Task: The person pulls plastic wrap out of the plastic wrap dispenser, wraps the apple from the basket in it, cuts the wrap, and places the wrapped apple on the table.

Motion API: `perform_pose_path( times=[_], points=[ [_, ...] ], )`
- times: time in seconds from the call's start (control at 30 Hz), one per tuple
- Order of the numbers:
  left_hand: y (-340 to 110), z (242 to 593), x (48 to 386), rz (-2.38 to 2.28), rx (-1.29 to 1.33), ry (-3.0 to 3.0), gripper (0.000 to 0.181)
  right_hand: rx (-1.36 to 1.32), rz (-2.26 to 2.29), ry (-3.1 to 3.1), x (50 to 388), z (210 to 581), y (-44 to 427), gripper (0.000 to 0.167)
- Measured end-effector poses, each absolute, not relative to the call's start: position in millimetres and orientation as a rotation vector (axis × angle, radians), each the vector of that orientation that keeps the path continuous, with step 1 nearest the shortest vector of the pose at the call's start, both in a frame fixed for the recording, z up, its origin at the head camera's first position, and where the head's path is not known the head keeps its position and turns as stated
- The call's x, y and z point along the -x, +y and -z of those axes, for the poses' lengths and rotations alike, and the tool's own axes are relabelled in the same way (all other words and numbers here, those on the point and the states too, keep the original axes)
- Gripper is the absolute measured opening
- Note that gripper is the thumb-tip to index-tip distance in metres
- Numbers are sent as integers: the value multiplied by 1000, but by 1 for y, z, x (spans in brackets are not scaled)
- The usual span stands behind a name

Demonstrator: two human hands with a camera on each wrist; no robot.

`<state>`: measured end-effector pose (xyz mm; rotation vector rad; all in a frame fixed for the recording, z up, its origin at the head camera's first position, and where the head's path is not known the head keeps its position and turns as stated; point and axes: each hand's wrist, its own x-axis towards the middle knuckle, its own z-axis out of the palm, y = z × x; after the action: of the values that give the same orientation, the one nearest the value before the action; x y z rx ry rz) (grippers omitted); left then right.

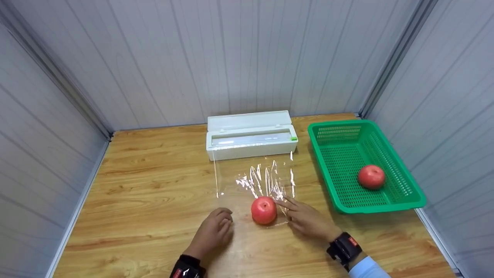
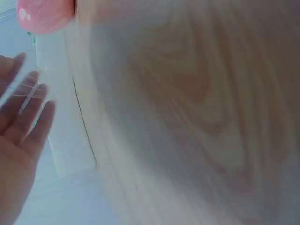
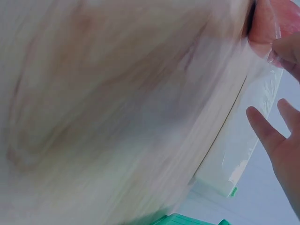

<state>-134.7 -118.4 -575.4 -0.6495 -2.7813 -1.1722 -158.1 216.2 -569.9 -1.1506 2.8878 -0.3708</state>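
Observation:
A red apple (image 1: pixel 264 211) sits on a clear sheet of cling film (image 1: pixel 251 173) drawn out from a white cling film dispenser (image 1: pixel 252 148). The right hand (image 1: pixel 308 220) is at the apple's right with fingers spread, one fingertip touching the film against its side; the right wrist view shows this contact beside the apple (image 3: pixel 265 28). To the apple's left, the left hand (image 1: pixel 216 229) rests apart from it, fingers loosely bent. In the left wrist view, thin film strands cross the fairly straight fingers (image 2: pixel 37 122); whether they touch is unclear.
A green plastic basket (image 1: pixel 328 181) stands at the right with another red apple (image 1: pixel 371 177) inside. The dispenser's lid (image 1: pixel 249 120) is raised, and a small green piece (image 1: pixel 294 138) sits at its right end. Panelled walls (image 1: pixel 231 58) enclose the wooden table (image 1: pixel 154 181).

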Motion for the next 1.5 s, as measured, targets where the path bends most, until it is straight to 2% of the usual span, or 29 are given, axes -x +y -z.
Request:
perform_pose_path(
  times=[0.1,0.2,0.33,0.47,0.57,0.7,0.77,0.83,0.97,1.07,1.1,1.23,1.33,1.5],
  points=[
    [-115,577,137,1444,605,-2779,5,1124,456,2860,157,570,216,33],
    [-113,579,138,1679,537,-2758,10,1108,483,2837,156,569,215,50],
    [-112,580,140,1727,460,-2744,12,1102,504,2796,158,567,214,65],
    [-114,579,142,1718,399,-2742,15,1113,561,2757,163,563,213,35],
    [-115,577,145,1700,373,-2744,14,993,752,2651,168,561,211,32],
    [-114,573,152,1617,339,-2758,10,643,1210,2340,174,559,210,46],
    [-114,572,156,1600,312,-2758,10,528,1327,2244,177,558,210,42],
    [-114,571,159,1603,277,-2757,10,536,1321,2244,181,556,211,44],
    [-115,569,164,1622,244,-2763,10,706,1114,2407,187,552,212,59],
    [-115,569,167,1621,251,-2761,10,764,1027,2470,191,551,211,61],
    [-115,569,168,1611,253,-2760,11,751,1028,2470,192,550,210,58],
    [-114,569,173,1627,221,-2733,12,667,1090,2457,197,550,209,28],
    [-113,571,176,1674,204,-2698,12,656,1139,2471,204,553,208,12],
    [-111,574,180,1763,208,-2625,10,644,1228,2518,214,562,208,8]
  ],
)
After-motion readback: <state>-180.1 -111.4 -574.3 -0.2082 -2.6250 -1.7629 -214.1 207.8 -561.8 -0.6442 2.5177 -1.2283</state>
